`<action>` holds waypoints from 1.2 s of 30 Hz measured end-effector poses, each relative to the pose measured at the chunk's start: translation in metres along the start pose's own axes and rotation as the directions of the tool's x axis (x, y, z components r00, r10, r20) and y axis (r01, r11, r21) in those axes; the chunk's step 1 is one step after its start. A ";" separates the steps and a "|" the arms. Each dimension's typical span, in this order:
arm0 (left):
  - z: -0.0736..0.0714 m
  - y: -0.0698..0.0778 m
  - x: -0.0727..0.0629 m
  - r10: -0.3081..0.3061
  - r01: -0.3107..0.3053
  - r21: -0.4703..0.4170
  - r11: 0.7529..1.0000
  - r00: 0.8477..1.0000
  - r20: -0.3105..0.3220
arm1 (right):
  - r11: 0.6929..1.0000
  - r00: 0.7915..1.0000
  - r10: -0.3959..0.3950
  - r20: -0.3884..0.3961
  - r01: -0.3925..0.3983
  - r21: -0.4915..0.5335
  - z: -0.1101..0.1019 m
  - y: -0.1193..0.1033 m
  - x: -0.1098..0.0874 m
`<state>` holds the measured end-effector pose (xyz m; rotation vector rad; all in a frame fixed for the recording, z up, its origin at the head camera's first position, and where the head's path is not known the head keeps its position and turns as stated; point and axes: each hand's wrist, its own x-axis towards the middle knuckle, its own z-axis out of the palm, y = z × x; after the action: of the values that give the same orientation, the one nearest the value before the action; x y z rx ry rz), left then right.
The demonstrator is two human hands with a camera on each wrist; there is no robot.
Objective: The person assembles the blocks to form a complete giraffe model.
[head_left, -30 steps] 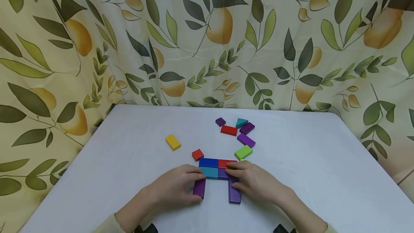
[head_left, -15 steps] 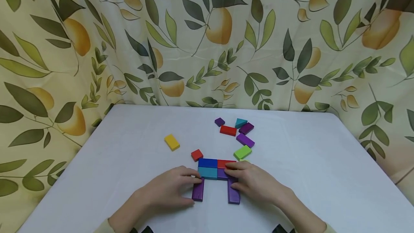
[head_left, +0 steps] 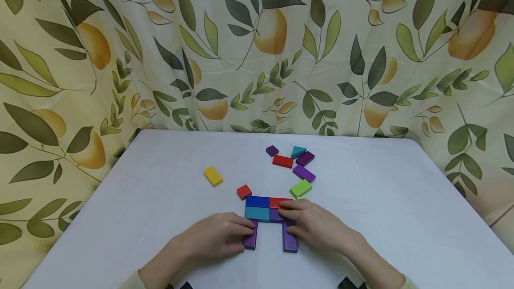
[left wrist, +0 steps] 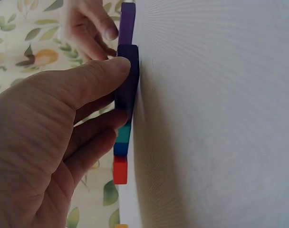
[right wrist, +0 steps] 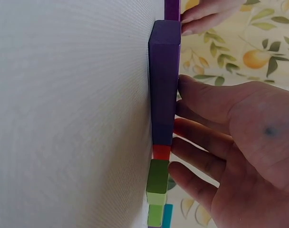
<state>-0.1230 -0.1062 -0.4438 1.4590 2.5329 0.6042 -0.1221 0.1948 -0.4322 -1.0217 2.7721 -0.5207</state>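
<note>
A flat figure of coloured blocks lies on the white table. Its top row is a blue block and a red block, with a teal block and a purple one below. Two long purple blocks hang from it like legs. My left hand touches the left leg block, thumb and fingertips along its outer side in the left wrist view. My right hand rests its fingers on the right end, over the red block and right leg block. In the right wrist view those fingers are extended.
Behind the figure lie a small red block, a yellow block and a green block, with a second green piece partly hidden by my right hand. Farther back are purple blocks, a red block and a teal triangle. A patterned curtain hangs behind.
My left hand first drew its thumb back from the left leg block, then came in again. That block has slid slightly right under the teal block. My right hand has stayed in place.
</note>
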 end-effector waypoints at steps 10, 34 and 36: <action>-0.003 -0.003 -0.005 -0.135 0.128 -0.074 0.989 0.986 -0.099 | 1.000 1.000 -0.007 -0.011 0.007 -0.007 0.000 -0.001 0.000; -0.002 -0.006 -0.001 -0.016 0.017 0.062 0.998 1.000 -0.020 | 1.000 1.000 -0.020 -0.016 0.020 0.000 -0.003 -0.002 -0.002; -0.002 -0.005 -0.002 -0.038 0.038 0.026 0.999 0.999 -0.027 | 1.000 1.000 -0.015 -0.009 0.015 0.003 -0.002 -0.002 -0.002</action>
<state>-0.1267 -0.1110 -0.4444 1.4174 2.5925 0.5896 -0.1202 0.1949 -0.4295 -1.0428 2.7723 -0.5328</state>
